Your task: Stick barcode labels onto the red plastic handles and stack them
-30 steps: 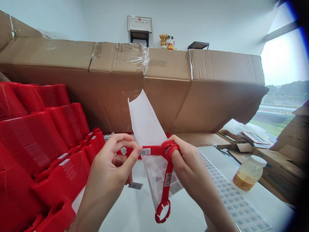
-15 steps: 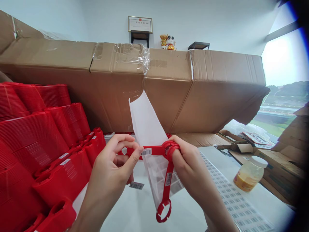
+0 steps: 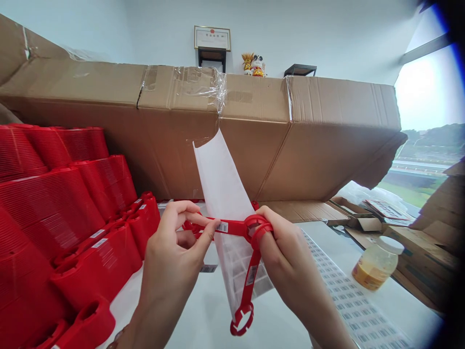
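My right hand point(image 3: 285, 245) is closed around the ring ends of two red plastic strips with rings at their ends. One red strip point(image 3: 236, 227) lies level and carries a barcode label point(image 3: 222, 227); the other red strip point(image 3: 250, 281) hangs down with its own label. My left hand point(image 3: 178, 240) pinches the level strip at its left part, thumb at the label's edge. Below those fingers shows a loose barcode label point(image 3: 208, 268), partly hidden by the thumb. A white label sheet point(image 3: 223, 179), translucent and gridded lower down, stands behind the strips, its lower part beside my right hand.
Stacks of red plastic pieces point(image 3: 47, 208) fill the left side. A label sheet point(image 3: 348, 291) lies on the white table at right, beside a jar point(image 3: 378, 261) with a white lid. Large cardboard point(image 3: 254, 150) walls off the back; cartons point(image 3: 417, 247) stand far right.
My left thumb has shifted slightly right and up along the level strip. The loose label below has risen and is more covered. The hanging strip's lower ring has swung left.
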Demonstrator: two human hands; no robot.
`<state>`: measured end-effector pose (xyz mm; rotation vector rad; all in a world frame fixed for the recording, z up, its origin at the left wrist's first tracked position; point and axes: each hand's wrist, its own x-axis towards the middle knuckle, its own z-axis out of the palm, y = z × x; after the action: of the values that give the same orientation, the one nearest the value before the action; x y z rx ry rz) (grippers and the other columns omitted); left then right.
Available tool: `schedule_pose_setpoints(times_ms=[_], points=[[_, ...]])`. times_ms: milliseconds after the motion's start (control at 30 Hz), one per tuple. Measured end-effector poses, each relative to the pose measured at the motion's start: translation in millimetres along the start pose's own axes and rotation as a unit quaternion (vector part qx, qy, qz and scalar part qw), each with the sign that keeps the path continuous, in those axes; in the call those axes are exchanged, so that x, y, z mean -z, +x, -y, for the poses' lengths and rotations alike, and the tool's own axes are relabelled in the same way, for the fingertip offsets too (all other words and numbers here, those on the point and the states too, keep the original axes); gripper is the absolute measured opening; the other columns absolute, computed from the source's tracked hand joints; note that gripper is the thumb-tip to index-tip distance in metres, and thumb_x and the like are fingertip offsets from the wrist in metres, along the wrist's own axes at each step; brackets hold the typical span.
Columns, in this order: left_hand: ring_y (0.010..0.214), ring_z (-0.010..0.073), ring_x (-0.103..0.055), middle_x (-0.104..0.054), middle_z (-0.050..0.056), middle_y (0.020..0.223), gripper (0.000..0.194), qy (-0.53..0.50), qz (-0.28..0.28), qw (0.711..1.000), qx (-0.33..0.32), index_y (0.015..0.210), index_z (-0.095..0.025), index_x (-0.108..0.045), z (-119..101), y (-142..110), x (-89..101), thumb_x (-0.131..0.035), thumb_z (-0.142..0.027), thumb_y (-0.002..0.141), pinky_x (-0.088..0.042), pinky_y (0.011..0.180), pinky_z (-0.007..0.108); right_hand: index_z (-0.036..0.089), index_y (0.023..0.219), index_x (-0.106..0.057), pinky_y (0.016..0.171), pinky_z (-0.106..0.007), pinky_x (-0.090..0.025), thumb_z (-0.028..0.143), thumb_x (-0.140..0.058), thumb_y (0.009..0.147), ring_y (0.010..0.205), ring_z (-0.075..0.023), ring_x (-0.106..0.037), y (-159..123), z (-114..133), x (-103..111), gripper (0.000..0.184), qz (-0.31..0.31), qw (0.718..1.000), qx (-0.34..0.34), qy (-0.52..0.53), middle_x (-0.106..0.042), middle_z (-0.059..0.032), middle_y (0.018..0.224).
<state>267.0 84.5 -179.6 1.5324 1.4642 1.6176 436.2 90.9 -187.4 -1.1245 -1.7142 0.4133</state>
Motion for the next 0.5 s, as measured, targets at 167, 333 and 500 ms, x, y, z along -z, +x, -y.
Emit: schedule_pose_setpoints(times_ms=[167, 333, 500], points=[[0.058, 0.0146, -0.061, -0.061, -0.004, 0.092, 0.052, 0.111, -0.067, 0.99, -0.046, 0.114, -0.03, -0.045, 13.0, 10.9, -1.7, -0.075, -0.06, 0.083, -0.052, 0.051, 0.029, 0.024, 0.076, -0.046, 0.053, -0.028, -0.033, 0.019, -0.04, 0.101, 0.061, -0.0143, -0.045, 4.2, -4.9, 0.0, 0.026, -0.007, 1.0, -0.005, 0.003, -0.055, 0.0038, 0.068], [0.077, 0.0239, -0.068, -0.048, 0.016, 0.134, 0.053, 0.24, -0.114, 0.957, -0.115, 0.122, -0.022, -0.041, 30.0, 24.4, -4.4, -0.053, -0.065, 0.094, -0.057, 0.067, 0.047, 0.024, 0.076, -0.047, 0.052, -0.028, -0.032, 0.021, -0.041, 0.101, 0.059, -0.0147, -0.043, 8.6, -9.3, -2.2, 0.025, -0.045, 0.999, -0.012, -0.002, -0.053, 0.0039, 0.065], [0.141, 0.041, -0.04, -0.025, 0.027, 0.151, 0.059, 0.25, -0.179, 0.902, -0.302, 0.135, -0.017, -0.03, 33.5, 16.3, -15.0, -0.064, -0.042, 0.094, -0.046, 0.107, 0.06, 0.023, 0.076, -0.048, 0.055, -0.027, -0.036, 0.02, -0.038, 0.102, 0.063, -0.0146, -0.046, 8.4, -6.3, -11.1, 0.028, -0.037, 0.998, -0.008, 0.046, -0.056, 0.0028, 0.069]])
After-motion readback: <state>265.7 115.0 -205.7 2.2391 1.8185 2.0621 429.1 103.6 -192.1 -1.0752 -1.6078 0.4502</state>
